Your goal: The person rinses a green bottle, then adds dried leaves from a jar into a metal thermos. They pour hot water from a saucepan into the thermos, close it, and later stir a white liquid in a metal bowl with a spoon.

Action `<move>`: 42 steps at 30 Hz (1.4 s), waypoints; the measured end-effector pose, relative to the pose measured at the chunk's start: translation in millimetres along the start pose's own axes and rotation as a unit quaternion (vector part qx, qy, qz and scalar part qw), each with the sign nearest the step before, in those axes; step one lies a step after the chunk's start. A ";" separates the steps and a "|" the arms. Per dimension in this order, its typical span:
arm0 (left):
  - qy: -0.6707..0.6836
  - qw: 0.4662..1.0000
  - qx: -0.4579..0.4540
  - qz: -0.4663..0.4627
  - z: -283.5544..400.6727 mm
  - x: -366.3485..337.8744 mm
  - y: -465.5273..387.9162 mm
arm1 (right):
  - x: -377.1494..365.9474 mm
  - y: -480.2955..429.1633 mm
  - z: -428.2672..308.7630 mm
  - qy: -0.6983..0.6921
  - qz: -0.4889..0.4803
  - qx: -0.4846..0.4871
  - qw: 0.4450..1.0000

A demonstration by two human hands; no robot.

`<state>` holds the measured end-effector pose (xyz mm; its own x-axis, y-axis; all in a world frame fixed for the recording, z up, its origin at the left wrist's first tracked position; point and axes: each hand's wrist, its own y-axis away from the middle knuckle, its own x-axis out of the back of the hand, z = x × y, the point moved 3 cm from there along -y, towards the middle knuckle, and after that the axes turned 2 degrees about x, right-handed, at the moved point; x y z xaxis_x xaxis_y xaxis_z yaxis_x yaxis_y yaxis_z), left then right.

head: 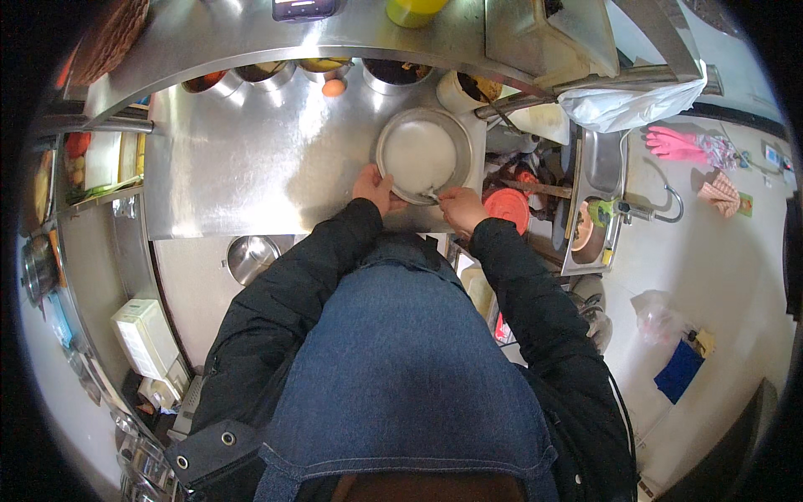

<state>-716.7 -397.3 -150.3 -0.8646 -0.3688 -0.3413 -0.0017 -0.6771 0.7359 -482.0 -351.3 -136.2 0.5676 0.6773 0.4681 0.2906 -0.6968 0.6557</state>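
A round metal basin with white contents stands near the right end of the stainless steel worktop. My left hand grips its near left rim, thumb on the upper side. At the near right rim, my right hand pinches a small pale item that reaches over the edge into the basin. Whether that item is a spoon, I cannot tell. A brown egg lies farther back on the steel, before a row of metal pots.
Metal pots and a white tub line the back beneath a steel shelf. Right of the worktop are a red lid and a sink with a faucet. Below the worktop's left front sits a shiny pot.
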 end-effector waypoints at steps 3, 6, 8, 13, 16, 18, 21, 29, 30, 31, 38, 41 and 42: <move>0.023 0.999 -0.048 -0.006 -4.6 2.0 -0.6 | -24.3 -12.1 0.4 -0.034 -0.005 0.091 0.995; 0.014 0.999 -0.040 0.004 -3.9 -4.7 -3.4 | -50.5 -57.9 41.7 -0.039 0.036 0.179 0.982; 0.009 0.999 -0.037 0.006 -8.4 5.6 -5.2 | -55.8 -56.6 -12.6 -0.115 0.065 0.061 0.989; -0.039 0.999 -0.020 0.001 -0.3 2.1 -1.5 | -44.1 -51.3 -49.3 0.027 0.276 0.115 0.954; -0.036 0.999 -0.025 0.000 -5.9 4.3 -3.1 | -9.9 -26.3 -79.6 0.118 0.295 0.099 0.943; -0.014 0.999 -0.034 -0.010 -8.4 2.9 -6.0 | 10.6 -17.9 -76.9 0.160 0.272 0.064 0.947; -0.012 1.000 -0.015 -0.009 -8.1 -1.2 -2.9 | 39.1 -7.1 -67.0 0.245 0.231 0.043 0.941; -0.007 1.000 -0.019 0.000 -2.5 1.3 3.5 | 101.5 -34.1 -62.4 0.430 0.142 0.077 0.888; -0.011 1.000 -0.027 -0.006 0.0 -4.5 3.9 | 108.6 -55.8 -24.4 0.425 0.190 0.092 0.880; -0.014 0.999 -0.026 -0.015 1.2 -8.3 2.7 | 114.8 -71.9 -6.2 0.419 0.236 0.111 0.870; -0.045 0.999 -0.025 -0.015 6.5 -1.3 7.4 | 82.0 -74.2 -118.3 0.467 0.175 0.171 0.850; -0.037 0.999 -0.024 -0.009 0.9 0.8 2.4 | 64.4 -40.6 -182.1 0.482 0.136 0.215 0.839; -0.030 0.999 -0.023 -0.011 -2.2 1.1 -0.9 | 56.4 -31.6 -192.9 0.483 0.125 0.225 0.837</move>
<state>-716.6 -398.6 -152.6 -0.8930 -0.3154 -0.3211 0.0003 -0.7139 0.7003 -607.7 -245.5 -16.3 -0.1711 0.2204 0.9603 0.6407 -0.7156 0.2784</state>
